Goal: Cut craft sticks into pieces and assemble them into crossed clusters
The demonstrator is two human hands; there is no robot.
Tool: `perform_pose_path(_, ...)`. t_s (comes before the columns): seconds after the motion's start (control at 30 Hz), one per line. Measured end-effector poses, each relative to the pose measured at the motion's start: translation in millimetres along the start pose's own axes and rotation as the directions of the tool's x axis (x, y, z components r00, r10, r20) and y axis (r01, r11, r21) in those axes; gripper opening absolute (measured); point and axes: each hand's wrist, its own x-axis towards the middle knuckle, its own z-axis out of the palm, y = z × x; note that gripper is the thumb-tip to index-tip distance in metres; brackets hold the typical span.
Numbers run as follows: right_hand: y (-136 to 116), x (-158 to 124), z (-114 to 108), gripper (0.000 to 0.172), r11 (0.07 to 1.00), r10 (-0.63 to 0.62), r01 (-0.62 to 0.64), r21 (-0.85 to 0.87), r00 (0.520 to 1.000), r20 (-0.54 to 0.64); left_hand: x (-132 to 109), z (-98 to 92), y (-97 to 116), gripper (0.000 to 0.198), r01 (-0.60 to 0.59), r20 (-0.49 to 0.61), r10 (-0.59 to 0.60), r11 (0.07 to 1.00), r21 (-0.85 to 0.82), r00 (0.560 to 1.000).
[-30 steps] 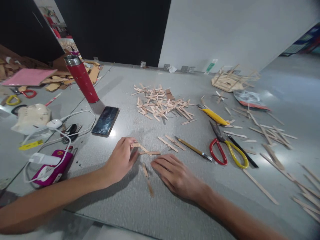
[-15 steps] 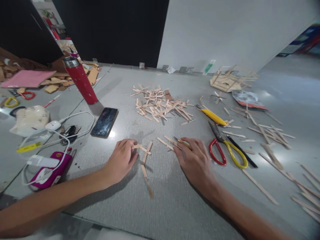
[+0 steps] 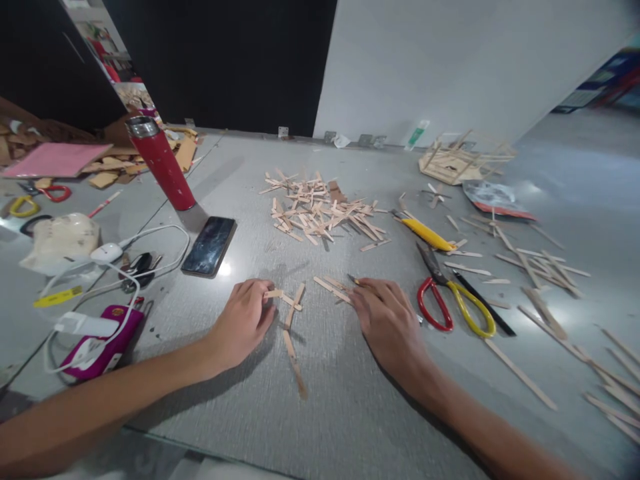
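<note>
My left hand (image 3: pixel 245 320) is closed, pinching one end of a small branching piece of joined wooden sticks (image 3: pixel 292 308). That piece extends to the right and down towards me, its lower tip near the tabletop. On the right, my right hand (image 3: pixel 387 320) rests on the table with curled fingers round a slim yellow tool with a dark pointed tip (image 3: pixel 354 279); most of it is hidden under the fingers. Loose wooden sticks (image 3: pixel 330 289) lie flat at that hand's fingertips, their right ends partly covered. The two hands are apart.
Behind my hands lies a pile of short sticks (image 3: pixel 320 210). Scissors (image 3: pixel 437 283), a yellow utility knife (image 3: pixel 425 232) and longer strips lie right. A phone (image 3: pixel 210 245), red bottle (image 3: pixel 163 163) and cabled purple power bank (image 3: pixel 107 340) are left. A stick frame (image 3: pixel 460 160) stands back right.
My right hand has shifted slightly, its fingers now covering more of the yellow tool and the stick ends. My left hand and the joined sticks have barely moved.
</note>
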Motion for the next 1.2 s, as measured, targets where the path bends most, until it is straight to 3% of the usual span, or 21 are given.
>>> perform_pose_path(0.87, 6, -2, 6, 0.028, 0.998, -0.012, 0.013, -0.064, 1.000, 0.016, 2, -3.2, 5, 0.018, 0.049, -0.023, -0.050, 0.997, -0.053, 0.998)
perform_pose_path(0.97, 5, 11, -3, 0.033, 0.998, -0.043, 0.046, -0.049, 0.998, 0.042, 2, -9.3, 12, 0.025, 0.088, -0.064, -0.097, 0.987, -0.133, 0.993)
perform_pose_path(1.07, 0, 38, -7, 0.044, 0.992, -0.117, 0.106, 0.072, 0.976, 0.182, 1, -14.4, 17, 0.031, 0.155, -0.091, -0.179, 0.963, -0.221, 0.980)
perform_pose_path(1.13, -5, 63, -1, 0.049, 0.979, -0.169, 0.125, 0.159, 0.940, 0.298, 1, -15.8, 19, 0.029, 0.190, -0.097, -0.219, 0.951, -0.246, 0.971)
perform_pose_path(1.2, -10, 89, 12, 0.048, 0.977, -0.181, 0.131, 0.168, 0.927, 0.328, 2, -16.3, 20, 0.028, 0.213, -0.100, -0.246, 0.941, -0.264, 0.964)
